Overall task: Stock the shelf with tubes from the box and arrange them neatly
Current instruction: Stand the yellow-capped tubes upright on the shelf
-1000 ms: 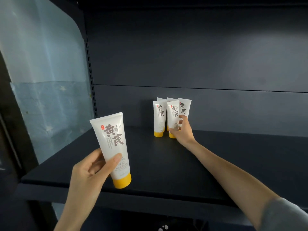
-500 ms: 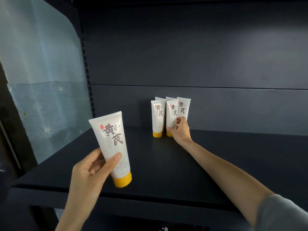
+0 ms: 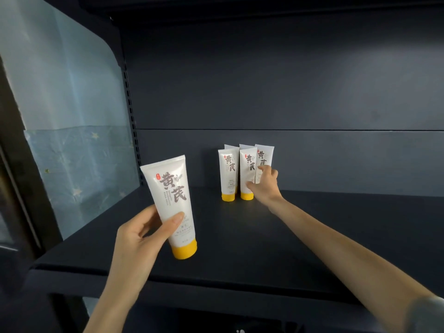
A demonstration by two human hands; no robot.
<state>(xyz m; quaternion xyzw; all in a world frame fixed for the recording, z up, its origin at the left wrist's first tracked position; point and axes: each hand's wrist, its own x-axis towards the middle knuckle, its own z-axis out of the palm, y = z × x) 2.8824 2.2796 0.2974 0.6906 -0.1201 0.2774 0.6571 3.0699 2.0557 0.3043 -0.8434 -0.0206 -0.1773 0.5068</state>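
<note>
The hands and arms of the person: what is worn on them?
Both the left hand and the right hand are bare: no gloves, rings or watch show. The right arm is bare up to a grey sleeve; the left forearm shows no sleeve.

Dark navy back panel (image 3: 288,80) w/ horiz. seam, right of slotted upright (image 3: 131,111); left of upright, pale-blue star-print sheet (image 3: 72,140). Dim light.

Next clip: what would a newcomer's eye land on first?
The white tube with a yellow cap, held up in the left hand near the front of the dark shelf. Then the cluster of matching tubes standing cap-down at its back, the right hand touching them.
</note>
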